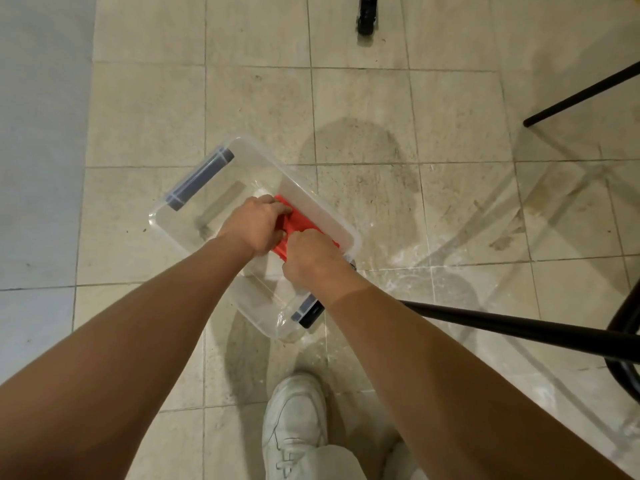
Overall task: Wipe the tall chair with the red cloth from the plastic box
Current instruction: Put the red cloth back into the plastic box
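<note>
Red cloth (300,221) — fingers (277,206) curled round it.

Inside the plastic box (258,306), we see only part of the red cloth (301,225) under the left hand (254,225) and right hand (313,258). Right of the box, the tall chair (519,329) runs off frame, seat unseen. Beyond the box, we cannot identify a cut-off black object (367,15).

Indoor spot w/ scuffed beige tile floor (363,116). Thin black metal chair legs (519,327) on right. Home vs café: can't tell.
</note>
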